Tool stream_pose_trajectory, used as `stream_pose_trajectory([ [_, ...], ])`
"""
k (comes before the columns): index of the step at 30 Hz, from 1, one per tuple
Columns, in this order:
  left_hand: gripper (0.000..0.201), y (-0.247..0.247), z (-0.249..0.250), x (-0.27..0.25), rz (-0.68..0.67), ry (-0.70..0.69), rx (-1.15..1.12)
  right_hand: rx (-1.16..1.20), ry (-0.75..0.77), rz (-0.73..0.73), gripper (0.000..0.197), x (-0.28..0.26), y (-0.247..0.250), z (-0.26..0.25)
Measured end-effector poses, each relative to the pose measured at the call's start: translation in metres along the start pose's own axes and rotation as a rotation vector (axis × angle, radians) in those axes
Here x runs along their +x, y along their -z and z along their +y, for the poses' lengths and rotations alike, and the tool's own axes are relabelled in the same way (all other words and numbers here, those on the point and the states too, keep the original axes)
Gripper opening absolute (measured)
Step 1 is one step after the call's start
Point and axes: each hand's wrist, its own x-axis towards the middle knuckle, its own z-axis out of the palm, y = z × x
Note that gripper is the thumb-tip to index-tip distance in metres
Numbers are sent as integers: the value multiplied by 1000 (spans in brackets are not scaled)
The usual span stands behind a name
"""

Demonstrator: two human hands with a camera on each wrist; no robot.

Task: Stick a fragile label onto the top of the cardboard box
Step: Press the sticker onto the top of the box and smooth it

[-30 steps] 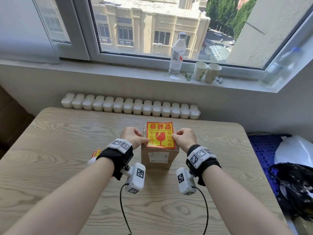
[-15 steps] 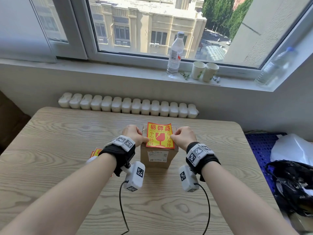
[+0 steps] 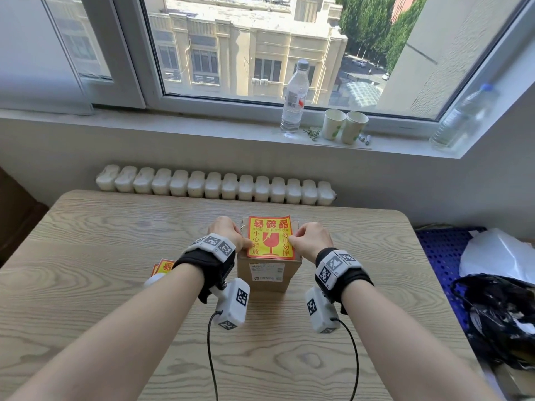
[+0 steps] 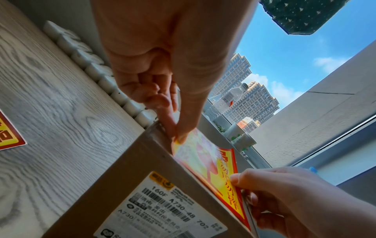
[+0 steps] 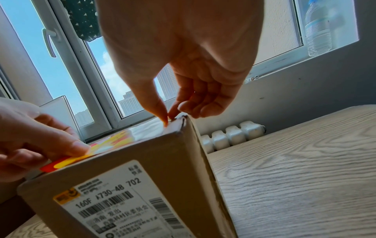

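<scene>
Pinching the fragile label [image 3: 270,237] at both side margins, with thumb and forefinger of the left hand [image 3: 228,233] on one edge and of the right hand [image 3: 311,240] on the other. Spread over the top of the cardboard box [image 3: 269,273], itself standing near the middle of the table [image 3: 115,256], with spare labels [image 3: 163,266] lying flat just to its left. Nearly covering that top face, so little margin to spare. Cannot tell whether already stuck or merely resting; seen from the left wrist, seemingly raised a little at the right-hand edge. Long axis running from near to far, away from the person; headline characters at the far end, wineglass symbol upright as read from the near side, near edge roughly along the box's near top edge. Likely trouble from here: dropping both margins together and trapping a bubble or crease; letting one side grab early and setting the whole thing crooked — hard to peel back from cardboard without tearing; overhanging the far edge; nudging the box along the table while pressing. Better smoothed from one edge across, with a firm hold on the box.
</scene>
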Motion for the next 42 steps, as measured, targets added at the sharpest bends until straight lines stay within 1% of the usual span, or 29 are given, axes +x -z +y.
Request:
stream_pose_trajectory([
  [1, 23, 1, -1, 1, -5, 9, 14, -1, 0, 7, 15, 0, 0, 1],
  [4, 42, 4, -6, 5, -31, 32, 36, -11, 5, 23, 17, -2, -1, 5],
  [5, 43, 4, -8, 5, -25, 6, 44, -6, 13, 39, 19, -2, -1, 6],
  [6, 38, 4, -9, 5, 10, -42, 62, 5, 33, 72, 20, -3, -1, 7],
  [8, 27, 0, -9, 3, 166, -165, 125, 12, 132, 178, 19, -3, -2, 7],
  [9, 26, -2, -8, 2, 242, -219, 172, -10, 200, 225, 19, -2, -3, 6],
  [10, 27, -6, -8, 1, 287, -271, 223, -49, 267, 251, 21, -3, -5, 5],
  [11, 29, -10, -7, 0, 299, -331, 270, -95, 328, 256, 25, -4, -8, 4],
  [12, 33, -15, -7, 1, 289, -397, 309, -141, 382, 239, 31, -5, -10, 3],
  [14, 44, -27, -8, 1, 219, -510, 403, -245, 464, 150, 44, -7, -18, 2],
  [15, 49, -33, -9, 1, 167, -553, 471, -312, 490, 98, 50, -7, -23, 2],
  [17, 56, -43, -12, 4, 80, -596, 587, -445, 497, 13, 55, -5, -31, 4],
  [19, 59, -49, -15, 8, 51, -585, 639, -492, 462, -42, 56, -2, -36, 9],
  [22, 61, -54, -20, 12, 51, -550, 650, -457, 429, -79, 56, -1, -40, 14],
  [25, 60, -55, -21, 12, 55, -556, 637, -425, 424, -93, 57, 0, -42, 15],
  [28, 56, -49, -19, 13, 38, -556, 549, -387, 409, -83, 56, 6, -39, 17],
  [30, 56, -45, -21, 14, 34, -550, 559, -395, 400, -80, 56, 9, -37, 20],
  [34, 58, -45, -24, 13, 19, -550, 595, -400, 406, -63, 56, 7, -39, 23],
  [38, 58, -44, -18, 17, 84, -545, 539, -396, 456, -14, 55, 10, -37, 9],
  [42, 59, -46, -20, 21, 70, -520, 513, -405, 493, -57, 54, 13, -45, -1],
])
